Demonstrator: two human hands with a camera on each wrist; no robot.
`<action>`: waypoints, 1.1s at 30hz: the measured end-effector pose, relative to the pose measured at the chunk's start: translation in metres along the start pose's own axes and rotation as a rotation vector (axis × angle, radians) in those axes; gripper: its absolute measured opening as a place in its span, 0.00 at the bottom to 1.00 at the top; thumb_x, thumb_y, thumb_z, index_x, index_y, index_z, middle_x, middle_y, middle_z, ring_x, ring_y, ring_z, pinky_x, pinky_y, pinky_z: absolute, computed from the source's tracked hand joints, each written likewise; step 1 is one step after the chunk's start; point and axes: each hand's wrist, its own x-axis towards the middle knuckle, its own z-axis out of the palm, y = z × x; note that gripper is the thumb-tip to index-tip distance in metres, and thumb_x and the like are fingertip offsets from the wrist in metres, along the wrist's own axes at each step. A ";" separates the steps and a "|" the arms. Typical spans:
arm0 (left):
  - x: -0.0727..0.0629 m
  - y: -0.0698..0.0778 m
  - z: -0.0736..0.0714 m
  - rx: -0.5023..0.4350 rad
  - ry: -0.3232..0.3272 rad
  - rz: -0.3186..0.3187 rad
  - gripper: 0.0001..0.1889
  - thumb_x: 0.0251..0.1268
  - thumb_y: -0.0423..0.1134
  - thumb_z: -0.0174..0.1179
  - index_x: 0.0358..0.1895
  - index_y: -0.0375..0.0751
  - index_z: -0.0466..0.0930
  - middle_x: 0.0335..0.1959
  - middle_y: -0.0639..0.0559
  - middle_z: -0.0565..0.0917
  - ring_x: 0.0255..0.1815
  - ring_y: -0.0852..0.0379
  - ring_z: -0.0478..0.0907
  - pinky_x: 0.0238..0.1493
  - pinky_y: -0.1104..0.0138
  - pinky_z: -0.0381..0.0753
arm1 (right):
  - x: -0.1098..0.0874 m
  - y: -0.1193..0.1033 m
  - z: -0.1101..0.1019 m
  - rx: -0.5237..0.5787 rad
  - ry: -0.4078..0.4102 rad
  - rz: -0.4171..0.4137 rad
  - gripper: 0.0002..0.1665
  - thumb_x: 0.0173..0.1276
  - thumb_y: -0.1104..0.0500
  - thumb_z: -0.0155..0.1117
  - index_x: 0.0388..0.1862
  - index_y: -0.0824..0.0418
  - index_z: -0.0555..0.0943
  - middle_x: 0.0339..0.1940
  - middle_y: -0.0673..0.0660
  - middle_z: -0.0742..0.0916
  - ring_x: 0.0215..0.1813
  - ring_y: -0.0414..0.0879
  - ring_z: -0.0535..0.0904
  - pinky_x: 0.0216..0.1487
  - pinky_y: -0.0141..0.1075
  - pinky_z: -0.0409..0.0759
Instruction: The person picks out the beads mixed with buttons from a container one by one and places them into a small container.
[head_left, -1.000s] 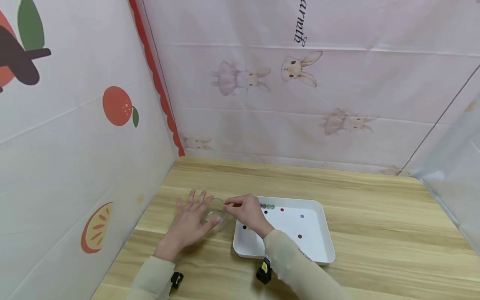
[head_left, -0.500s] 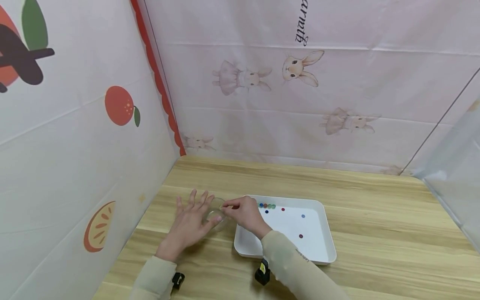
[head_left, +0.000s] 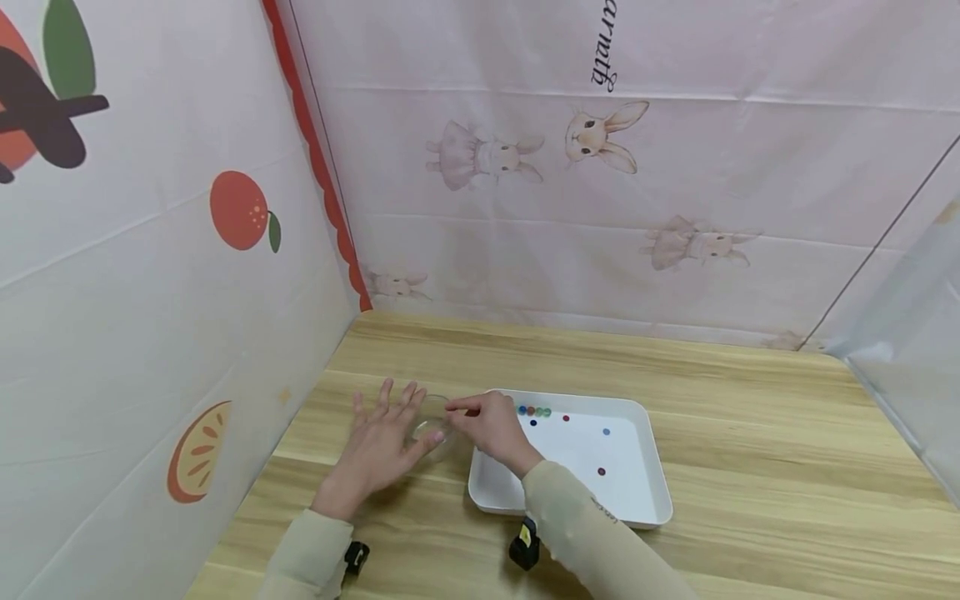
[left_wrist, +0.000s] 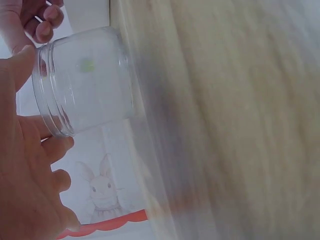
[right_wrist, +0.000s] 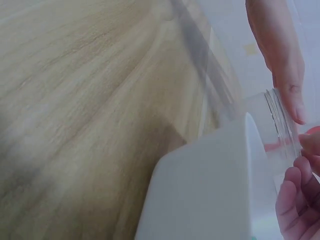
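Observation:
A clear, lidless jar [left_wrist: 97,97] stands upright on the wooden table, left of the white tray [head_left: 641,467]. My left hand [head_left: 375,446] holds the jar near its threaded rim, thumb on one side and index finger on the other, remaining fingers spread. Over the jar's mouth, my right hand [head_left: 495,427] brings thumb and index fingertips together. Whether anything is between those fingertips is hidden. Through the jar wall in the left wrist view shows a small blurred green spot [left_wrist: 87,65], apparently a bead; its depth is unclear.
Inside the tray, a row of coloured beads [head_left: 534,412] lies along the back wall. Loose beads are scattered on its floor, among them a red bead [head_left: 566,418] and a light blue bead [head_left: 607,432]. Printed cloth walls [head_left: 480,250] border the table.
Both hands have stayed almost in place at the jar. A greenish speck seen at the right fingertips half a second ago no longer shows there in the head view.

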 end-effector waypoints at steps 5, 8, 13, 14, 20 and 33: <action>0.001 0.002 0.000 -0.007 -0.002 -0.003 0.42 0.77 0.68 0.51 0.83 0.44 0.61 0.84 0.44 0.61 0.87 0.31 0.45 0.75 0.20 0.34 | 0.001 0.003 -0.024 0.077 0.096 0.098 0.17 0.74 0.51 0.69 0.55 0.58 0.91 0.37 0.64 0.93 0.24 0.39 0.79 0.24 0.30 0.81; 0.001 0.002 0.001 -0.011 -0.010 -0.009 0.42 0.78 0.68 0.50 0.83 0.44 0.61 0.85 0.43 0.58 0.87 0.31 0.42 0.75 0.20 0.31 | 0.001 0.008 -0.045 0.117 0.174 0.172 0.17 0.74 0.52 0.70 0.56 0.57 0.91 0.38 0.65 0.92 0.25 0.41 0.80 0.26 0.31 0.83; 0.001 0.002 0.000 -0.017 -0.019 -0.021 0.42 0.78 0.68 0.49 0.83 0.45 0.61 0.85 0.41 0.56 0.87 0.30 0.41 0.75 0.21 0.29 | -0.003 0.025 -0.079 0.128 0.270 0.265 0.17 0.74 0.52 0.71 0.56 0.57 0.91 0.36 0.64 0.91 0.26 0.44 0.83 0.29 0.35 0.85; 0.001 0.002 0.000 -0.019 -0.020 -0.022 0.42 0.78 0.68 0.49 0.83 0.45 0.62 0.85 0.41 0.56 0.87 0.30 0.41 0.75 0.21 0.29 | -0.005 0.029 -0.084 0.122 0.279 0.278 0.17 0.75 0.51 0.70 0.56 0.57 0.91 0.36 0.64 0.91 0.27 0.44 0.83 0.29 0.34 0.85; 0.001 0.003 -0.001 -0.035 -0.035 -0.031 0.42 0.78 0.68 0.49 0.84 0.45 0.60 0.85 0.39 0.55 0.87 0.29 0.41 0.74 0.20 0.30 | -0.018 0.051 -0.104 0.086 0.299 0.345 0.17 0.76 0.51 0.69 0.56 0.58 0.90 0.35 0.61 0.90 0.28 0.43 0.80 0.29 0.31 0.82; 0.000 0.000 0.002 -0.096 -0.068 -0.045 0.42 0.79 0.67 0.48 0.85 0.45 0.57 0.84 0.28 0.54 0.86 0.26 0.43 0.80 0.25 0.40 | -0.028 0.071 -0.108 0.005 0.290 0.412 0.16 0.75 0.53 0.69 0.55 0.60 0.90 0.31 0.59 0.90 0.26 0.43 0.79 0.28 0.33 0.82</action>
